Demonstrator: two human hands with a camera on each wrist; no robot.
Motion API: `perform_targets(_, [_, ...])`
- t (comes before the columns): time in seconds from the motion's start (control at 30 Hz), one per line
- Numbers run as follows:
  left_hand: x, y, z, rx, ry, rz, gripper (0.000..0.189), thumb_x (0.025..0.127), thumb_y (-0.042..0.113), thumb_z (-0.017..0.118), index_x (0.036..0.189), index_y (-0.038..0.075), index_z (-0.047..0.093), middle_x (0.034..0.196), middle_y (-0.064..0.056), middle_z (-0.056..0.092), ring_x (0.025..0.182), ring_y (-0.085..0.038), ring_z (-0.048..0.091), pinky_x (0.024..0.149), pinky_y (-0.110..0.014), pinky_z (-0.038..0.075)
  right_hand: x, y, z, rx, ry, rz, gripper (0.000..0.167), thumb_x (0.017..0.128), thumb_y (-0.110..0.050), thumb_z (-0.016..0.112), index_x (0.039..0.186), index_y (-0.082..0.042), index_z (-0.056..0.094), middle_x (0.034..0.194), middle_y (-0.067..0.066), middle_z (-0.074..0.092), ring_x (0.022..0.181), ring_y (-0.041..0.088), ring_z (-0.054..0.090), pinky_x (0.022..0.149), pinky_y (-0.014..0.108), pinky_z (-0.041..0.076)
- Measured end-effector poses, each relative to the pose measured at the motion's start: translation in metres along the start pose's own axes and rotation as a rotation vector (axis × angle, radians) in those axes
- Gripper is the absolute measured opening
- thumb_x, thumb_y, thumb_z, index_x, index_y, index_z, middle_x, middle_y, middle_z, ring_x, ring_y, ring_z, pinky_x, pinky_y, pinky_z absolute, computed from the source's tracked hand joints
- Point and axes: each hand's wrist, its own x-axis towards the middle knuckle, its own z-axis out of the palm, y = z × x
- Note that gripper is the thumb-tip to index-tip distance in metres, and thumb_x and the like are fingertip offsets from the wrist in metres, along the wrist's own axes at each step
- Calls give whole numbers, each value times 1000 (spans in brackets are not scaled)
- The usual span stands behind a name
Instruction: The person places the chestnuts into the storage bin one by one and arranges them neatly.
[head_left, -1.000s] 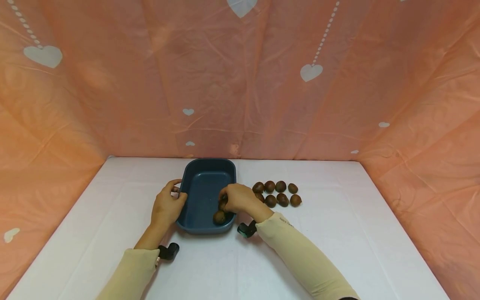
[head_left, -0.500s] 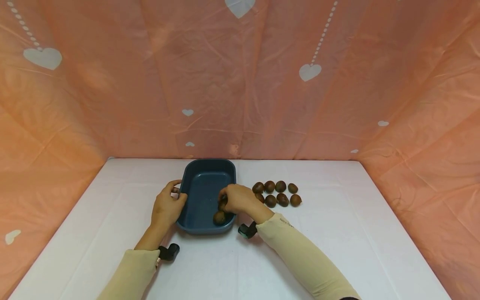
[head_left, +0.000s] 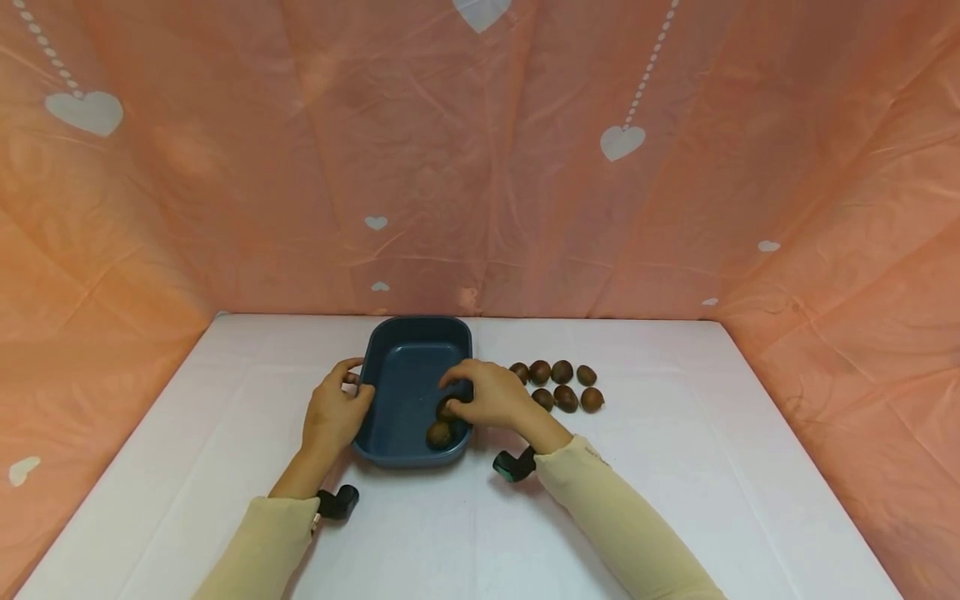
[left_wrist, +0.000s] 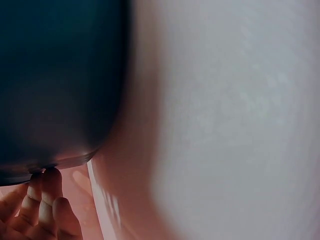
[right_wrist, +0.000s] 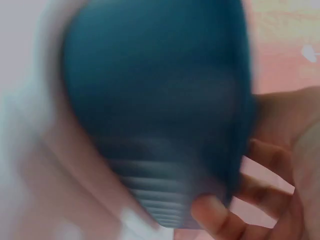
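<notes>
A deep blue rectangular dish (head_left: 408,371) stands on the table. At its left side my left hand (head_left: 335,408) holds the rim, thumb at the edge; in the left wrist view the fingers (left_wrist: 50,200) touch the outer wall. My right hand (head_left: 491,396) reaches over the right rim, thumb and fingers spread apart. Close under its thumb lies a chestnut (head_left: 444,408), partly covered, with another chestnut (head_left: 438,435) in front of it in the dish's near right corner. In the blurred right wrist view the dish wall (right_wrist: 160,90) hides what lies inside.
Several chestnuts (head_left: 562,372) lie in two rows right of the dish, some partly hidden by my right hand. A white cloth (head_left: 660,467) covers the table. Behind it hangs an orange curtain (head_left: 480,208) with pale hearts.
My right hand's fingers have spread and lifted off the rear chestnut in the dish, and the hand and forearm have shifted slightly right. My left hand and the dish stay put.
</notes>
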Motion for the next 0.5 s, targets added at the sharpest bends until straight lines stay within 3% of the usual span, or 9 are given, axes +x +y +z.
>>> perform_targets(0.27, [0,0,1,-3,6,2,46,87,20,55,133,15,54,110,-13,61,87,-25,60,69,-32,43,-20,3,-21,9,89,-6,28,84,-27,69,111,-21,69,110,-2,66,70,14,60,69,29,48])
perform_targets(0.4, [0,0,1,-9,3,1,46,87,20,55,133,15,54,109,-14,61,87,-26,60,69,-32,43,-27,8,-30,-23,124,19,28,81,-27,71,109,-21,69,103,0,67,69,13,57,64,28,46])
perform_targets(0.5, [0,-1,0,-10,0,-5,46,88,21,54,133,15,54,110,-14,61,87,-26,60,69,-32,43,-32,13,-33,-34,132,43,27,80,-27,71,107,-22,69,97,0,67,77,16,60,67,28,46])
